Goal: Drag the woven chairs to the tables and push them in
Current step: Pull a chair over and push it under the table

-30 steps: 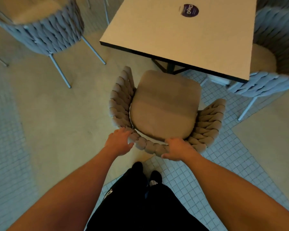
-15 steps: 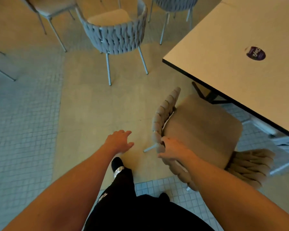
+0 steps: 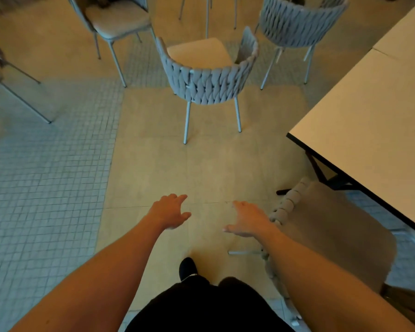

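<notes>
Nearest, a black shoe (image 3: pixel 187 268) stepped forward on the beige floor (image 3: pixel 153 164), and both arms reached out ahead. The left hand (image 3: pixel 170 212) and the right hand (image 3: pixel 248 221) hung over bare floor with fingers loosely spread, holding nothing; a second earlier both had gripped the braided back of the beige woven chair (image 3: pixel 333 236), and half a second earlier the right alone was on it. That chair now stood at near right, its seat partly under the edge of the white table (image 3: pixel 369 121), the right hand just beside its woven arm but apart from it. So that chair looked done, or nearly so, and the person had turned away from it. Farther off, straight ahead, a grey woven chair (image 3: pixel 207 77) stood in the open, well apart from the table, its back facing the person; it seemed the likely next one to drag. Beyond it, another grey woven chair (image 3: pixel 300 22) stood at far right, and a plain padded chair (image 3: pixel 118 20) at far left.
</notes>
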